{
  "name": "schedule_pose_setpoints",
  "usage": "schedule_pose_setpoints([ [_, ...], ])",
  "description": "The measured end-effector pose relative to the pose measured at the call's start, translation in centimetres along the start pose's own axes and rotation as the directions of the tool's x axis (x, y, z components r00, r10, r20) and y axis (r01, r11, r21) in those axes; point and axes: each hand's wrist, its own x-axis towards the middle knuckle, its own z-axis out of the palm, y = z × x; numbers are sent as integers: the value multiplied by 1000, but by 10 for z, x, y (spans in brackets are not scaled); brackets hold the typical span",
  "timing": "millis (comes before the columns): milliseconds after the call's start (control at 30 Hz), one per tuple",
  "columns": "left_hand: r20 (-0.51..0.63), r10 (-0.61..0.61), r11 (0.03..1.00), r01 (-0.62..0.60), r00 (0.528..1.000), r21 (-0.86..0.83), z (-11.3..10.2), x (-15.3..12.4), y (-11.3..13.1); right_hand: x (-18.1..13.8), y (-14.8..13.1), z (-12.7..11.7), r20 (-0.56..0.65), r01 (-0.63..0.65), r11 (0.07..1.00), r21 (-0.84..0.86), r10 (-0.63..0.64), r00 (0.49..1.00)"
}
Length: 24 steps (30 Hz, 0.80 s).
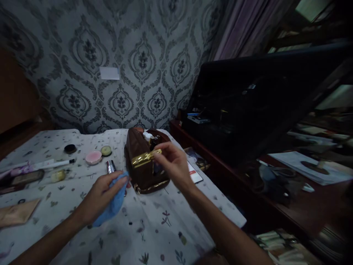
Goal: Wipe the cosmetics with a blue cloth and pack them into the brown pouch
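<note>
My right hand (172, 163) pinches a shiny gold tube (145, 157) and holds it level above the open brown cosmetic bag (143, 176). The bag stands on the floral cloth (154, 228), with small bottles (150, 138) sticking out of its top. My left hand (103, 193) is closed on a blue cloth (114, 204) just left of the bag. A silver tube (110, 166) stands upright beside that hand.
Left of the bag lie a pink compact (93, 157), a green-lidded pot (106, 150), a black pot (70, 148), a white pencil (55, 163), a yellow pot (58, 176) and flat palettes (26, 177). A dark screen (261, 106) stands on a wooden cabinet (275, 209) at right. Patterned wall behind.
</note>
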Motion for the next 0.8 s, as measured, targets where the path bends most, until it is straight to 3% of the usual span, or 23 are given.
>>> schedule_pose_setpoints([
  [67, 83, 260, 905, -273, 962, 327, 17, 16, 15, 16, -9, -23, -71, 79, 992, -103, -86, 994],
  [133, 252, 401, 656, -468, 881, 592, 37, 32, 29, 28, -12, -40, -59, 146, 967, -211, -162, 985],
  [200, 398, 387, 418, -543, 832, 728, 56, 48, 40, 38, -9, -53, -13, 198, 925, -325, -214, 977],
  [300, 469, 296, 276, -545, 832, 792, 76, 67, 52, 45, -3, -66, 61, 254, 844, -473, -256, 965],
  [433, 476, 180, 313, -509, 861, 802, 87, 79, 53, 52, -1, -78, 174, 328, 739, -589, -280, 944],
  [567, 543, 177, 400, -565, 821, 722, 95, 72, 41, 58, -4, -87, 301, 397, 660, -638, -261, 917],
  [667, 526, 174, 435, -544, 832, 717, 102, 66, 31, 61, -6, -89, 397, 439, 614, -656, -214, 892],
  [800, 551, 65, 508, -503, 832, 699, 106, 67, 22, 63, -8, -89, 470, 466, 589, -660, -160, 868],
])
